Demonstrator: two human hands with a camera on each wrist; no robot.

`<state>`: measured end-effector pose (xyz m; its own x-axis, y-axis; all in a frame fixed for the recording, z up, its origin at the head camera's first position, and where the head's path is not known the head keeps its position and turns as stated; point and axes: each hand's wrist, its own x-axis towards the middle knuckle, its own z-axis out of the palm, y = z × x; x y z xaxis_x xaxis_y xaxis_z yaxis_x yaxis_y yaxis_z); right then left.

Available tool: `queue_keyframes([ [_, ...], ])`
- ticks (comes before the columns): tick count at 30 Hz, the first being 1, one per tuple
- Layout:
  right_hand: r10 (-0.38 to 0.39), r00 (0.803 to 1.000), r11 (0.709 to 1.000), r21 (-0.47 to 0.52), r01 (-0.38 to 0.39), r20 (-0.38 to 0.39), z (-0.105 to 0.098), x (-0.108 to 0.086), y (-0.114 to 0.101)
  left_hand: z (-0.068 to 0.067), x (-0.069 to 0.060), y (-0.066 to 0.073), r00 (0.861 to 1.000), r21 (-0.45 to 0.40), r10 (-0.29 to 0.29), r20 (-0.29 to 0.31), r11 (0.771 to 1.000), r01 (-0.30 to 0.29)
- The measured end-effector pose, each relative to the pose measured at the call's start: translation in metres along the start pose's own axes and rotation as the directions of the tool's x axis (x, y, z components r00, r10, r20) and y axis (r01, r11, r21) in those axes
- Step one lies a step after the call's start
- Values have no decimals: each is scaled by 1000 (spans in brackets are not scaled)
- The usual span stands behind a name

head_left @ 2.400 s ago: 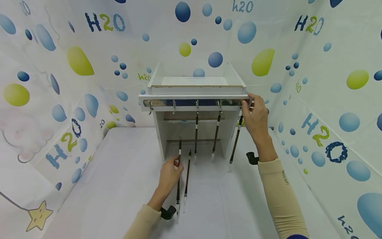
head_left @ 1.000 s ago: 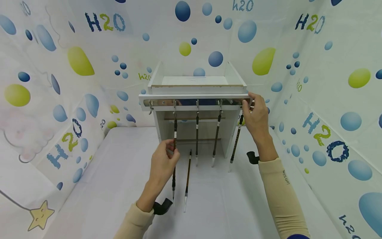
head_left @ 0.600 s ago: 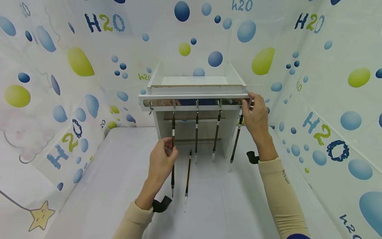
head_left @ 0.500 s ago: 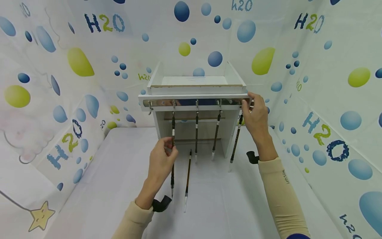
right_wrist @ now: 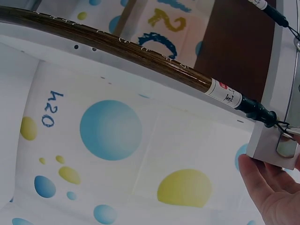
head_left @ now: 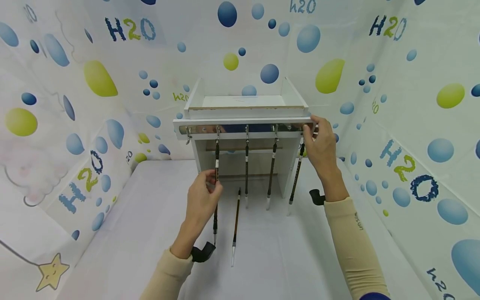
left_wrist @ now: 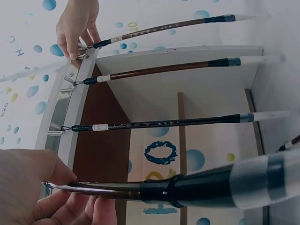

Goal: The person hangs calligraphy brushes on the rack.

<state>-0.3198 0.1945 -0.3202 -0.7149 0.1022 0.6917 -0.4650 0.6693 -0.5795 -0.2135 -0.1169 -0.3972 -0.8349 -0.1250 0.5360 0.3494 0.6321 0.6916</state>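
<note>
My left hand (head_left: 202,200) pinches the brown handle of a calligraphy brush (head_left: 217,156), which hangs tip down. Its top end is just under the second hook from the left on the metal hook strip (head_left: 232,128); whether its loop sits on the hook I cannot tell. In the left wrist view the brush (left_wrist: 201,190) runs close across the camera, ferrule to the right. My right hand (head_left: 321,148) grips the right end of the white shelf's front rail, fingertips under its corner (right_wrist: 255,152). Beside it hangs a brush (head_left: 297,175) from the last hook.
Two more brushes, a dark one (head_left: 246,171) and a brown one (head_left: 271,175), hang from the middle hooks. Another brush (head_left: 237,221) lies on the white tabletop (head_left: 270,258) before the white shelf (head_left: 247,112). The leftmost hook (head_left: 188,135) bears nothing.
My left hand has lifted the brush from low in front of the shelf up and left to the second hook. Over the last half second it rises slightly. The right hand stays in place.
</note>
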Motion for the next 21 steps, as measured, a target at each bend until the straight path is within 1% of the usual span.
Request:
queue_keyframes([
  [2,2,1000,1000,2,-2,1,0,0,1,0,2,0,1000,0,-1,-1,1000,1],
  [8,3,1000,1000,-3,-3,1,1,0,1,3,6,-3,1000,1,-28,12,1000,28],
  [12,-3,1000,1000,-4,3,-5,1,0,0,5,9,-4,999,4,-32,14,999,32],
  [21,-2,1000,1000,-9,2,-5,0,0,0,10,11,-11,998,4,-58,28,998,58],
])
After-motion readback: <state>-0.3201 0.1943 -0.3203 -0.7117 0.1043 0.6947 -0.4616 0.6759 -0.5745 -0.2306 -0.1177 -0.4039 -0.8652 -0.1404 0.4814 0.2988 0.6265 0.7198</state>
